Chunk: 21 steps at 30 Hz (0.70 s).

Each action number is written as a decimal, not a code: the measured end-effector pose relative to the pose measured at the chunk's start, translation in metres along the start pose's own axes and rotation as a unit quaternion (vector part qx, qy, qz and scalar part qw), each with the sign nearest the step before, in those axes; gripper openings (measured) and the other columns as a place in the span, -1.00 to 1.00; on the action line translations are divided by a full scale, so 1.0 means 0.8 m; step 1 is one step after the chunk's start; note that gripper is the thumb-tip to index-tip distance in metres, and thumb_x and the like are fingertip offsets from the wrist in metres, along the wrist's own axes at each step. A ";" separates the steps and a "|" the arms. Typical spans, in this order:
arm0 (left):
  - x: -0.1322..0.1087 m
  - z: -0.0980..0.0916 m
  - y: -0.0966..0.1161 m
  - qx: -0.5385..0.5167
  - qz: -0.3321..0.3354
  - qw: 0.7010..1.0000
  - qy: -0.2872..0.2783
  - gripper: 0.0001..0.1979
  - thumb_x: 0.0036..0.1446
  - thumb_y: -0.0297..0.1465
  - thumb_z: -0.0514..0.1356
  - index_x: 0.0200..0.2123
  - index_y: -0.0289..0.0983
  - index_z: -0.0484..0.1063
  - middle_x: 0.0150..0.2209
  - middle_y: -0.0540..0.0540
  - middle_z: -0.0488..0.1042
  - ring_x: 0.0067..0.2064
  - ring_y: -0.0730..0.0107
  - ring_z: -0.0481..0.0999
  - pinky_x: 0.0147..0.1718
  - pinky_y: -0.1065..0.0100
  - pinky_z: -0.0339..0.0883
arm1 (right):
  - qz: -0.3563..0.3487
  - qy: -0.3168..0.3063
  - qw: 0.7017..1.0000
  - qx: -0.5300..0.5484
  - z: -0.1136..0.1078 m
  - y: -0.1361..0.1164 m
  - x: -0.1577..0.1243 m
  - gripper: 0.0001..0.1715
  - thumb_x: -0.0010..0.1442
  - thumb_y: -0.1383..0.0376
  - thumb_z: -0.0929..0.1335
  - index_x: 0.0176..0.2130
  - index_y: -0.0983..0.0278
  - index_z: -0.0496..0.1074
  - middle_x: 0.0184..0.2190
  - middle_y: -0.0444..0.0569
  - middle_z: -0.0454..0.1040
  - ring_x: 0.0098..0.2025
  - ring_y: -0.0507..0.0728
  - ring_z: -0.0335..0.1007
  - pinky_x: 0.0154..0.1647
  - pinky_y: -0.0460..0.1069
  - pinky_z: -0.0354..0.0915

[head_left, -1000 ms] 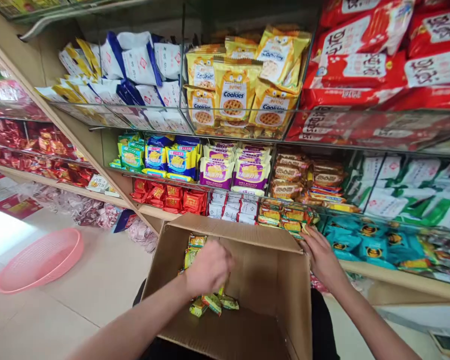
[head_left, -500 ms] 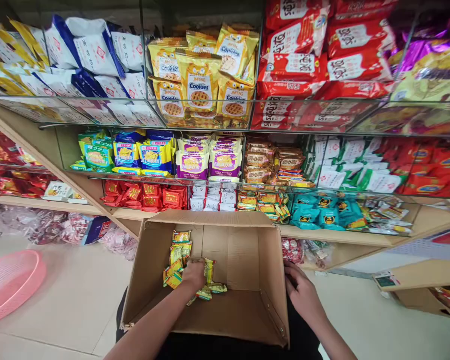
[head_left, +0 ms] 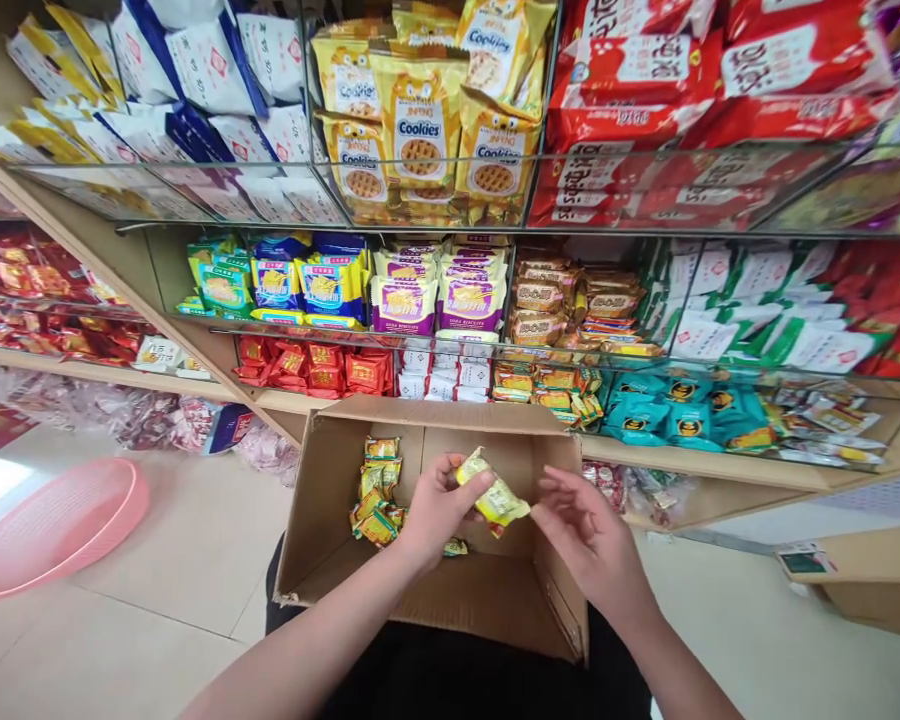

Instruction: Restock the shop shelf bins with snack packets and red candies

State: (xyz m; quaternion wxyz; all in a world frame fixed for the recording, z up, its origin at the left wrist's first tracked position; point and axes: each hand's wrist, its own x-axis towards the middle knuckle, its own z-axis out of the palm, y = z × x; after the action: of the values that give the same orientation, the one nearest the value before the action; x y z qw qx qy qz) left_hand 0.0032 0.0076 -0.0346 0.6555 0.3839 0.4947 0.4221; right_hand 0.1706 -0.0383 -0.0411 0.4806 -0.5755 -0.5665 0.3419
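My left hand (head_left: 444, 510) is closed around a small yellow snack packet (head_left: 495, 492), held over a cardboard box (head_left: 487, 590). A sliver of another wrapper shows beneath that packet. Close by on its right, my right hand (head_left: 596, 545) has its fingers apart, the thumb tip at or very near the packet's end; whether they touch, I cannot tell. Inside the box, along its left side, lie several small yellow-and-green packets (head_left: 375, 515). Part of one more packet (head_left: 455, 547) peeks out below my left hand.
Shelves of bagged snacks rise in front, with cookie bags (head_left: 420, 130) up high. Small orange-yellow packets (head_left: 547, 390) and teal packets (head_left: 664, 410) fill the bottom shelf behind the box. A pink basket (head_left: 82, 520) rests on the floor at left; another cardboard box (head_left: 855, 555) is at right.
My left hand has come up from the pile in the box with a yellow packet. My right hand has left the box's right edge and moved in beside it. The view has shifted.
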 end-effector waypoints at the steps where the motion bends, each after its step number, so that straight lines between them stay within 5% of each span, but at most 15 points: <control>1: -0.002 0.007 0.006 -0.031 -0.018 0.999 -0.011 -0.63 -0.16 -0.23 0.28 -0.35 -0.27 0.21 -0.51 0.06 0.42 -0.55 0.53 0.41 -0.63 0.51 0.30 | 0.017 -0.033 0.999 0.038 0.005 -0.006 0.001 -0.50 0.02 0.17 0.34 -0.03 0.21 0.26 -0.21 0.01 0.40 -0.31 0.09 0.37 -0.34 -0.02 0.35; 4: -0.007 0.016 0.016 -0.092 -0.061 0.993 -0.041 -0.67 -0.12 -0.22 0.26 -0.38 -0.29 0.24 -0.48 0.03 0.44 -0.55 0.56 0.41 -0.62 0.52 0.31 | 0.064 -0.074 0.991 0.097 0.015 -0.012 0.003 -0.59 0.03 0.15 0.34 -0.11 0.24 0.32 -0.27 -0.03 0.43 -0.39 0.05 0.37 -0.41 -0.06 0.34; 7: -0.008 0.017 0.019 -0.125 -0.069 0.988 -0.053 -0.70 -0.11 -0.25 0.26 -0.39 -0.29 0.25 -0.46 0.02 0.44 -0.51 0.55 0.43 -0.56 0.52 0.31 | 0.070 -0.036 0.992 0.103 0.018 -0.008 0.005 -0.66 0.03 0.16 0.34 -0.20 0.27 0.36 -0.38 -0.04 0.45 -0.44 0.06 0.37 -0.46 -0.05 0.33; 12: -0.010 0.023 0.020 -0.217 -0.079 0.968 -0.098 -0.66 -0.05 -0.32 0.24 -0.20 -0.21 0.23 -0.30 -0.02 0.45 -0.30 0.46 0.48 -0.26 0.36 0.31 | -0.149 0.088 0.983 -0.066 0.020 0.000 0.002 -0.75 0.05 0.34 0.32 -0.19 0.20 0.34 -0.27 -0.01 0.42 -0.22 0.15 0.35 -0.22 0.09 0.32; 16: -0.009 0.023 0.023 -0.242 -0.061 0.961 -0.119 -0.66 -0.02 -0.35 0.22 -0.14 -0.21 0.26 -0.25 -0.07 0.45 -0.25 0.40 0.47 -0.18 0.27 0.28 | -0.274 0.044 0.948 -0.152 0.019 -0.005 0.000 -0.67 0.05 0.41 0.30 -0.15 0.14 0.33 -0.19 0.01 0.38 -0.14 0.19 0.30 -0.16 0.16 0.28; 18: -0.009 0.022 0.027 -0.246 -0.053 0.961 -0.119 -0.69 0.01 -0.36 0.19 -0.13 -0.21 0.26 -0.19 -0.10 0.44 -0.21 0.35 0.47 -0.16 0.24 0.28 | -0.258 0.047 0.956 -0.129 0.020 -0.008 -0.001 -0.64 0.03 0.37 0.33 -0.12 0.15 0.32 -0.11 0.04 0.33 -0.07 0.22 0.26 -0.10 0.19 0.24; 21: -0.011 0.022 0.032 -0.251 -0.046 0.958 -0.134 -0.71 0.04 -0.39 0.14 -0.11 -0.19 0.25 -0.10 -0.12 0.41 -0.14 0.31 0.44 -0.13 0.22 0.26 | -0.129 0.075 0.989 -0.010 0.024 -0.009 -0.004 -0.62 0.06 0.31 0.31 -0.07 0.19 0.27 -0.04 0.08 0.28 -0.03 0.21 0.24 -0.10 0.15 0.27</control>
State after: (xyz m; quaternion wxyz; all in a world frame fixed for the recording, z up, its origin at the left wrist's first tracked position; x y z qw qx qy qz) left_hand 0.0144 0.0066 -0.0046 0.8096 0.2375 0.2975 0.4468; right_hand 0.1498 -0.0386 -0.0410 0.5559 -0.5268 -0.6015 0.2272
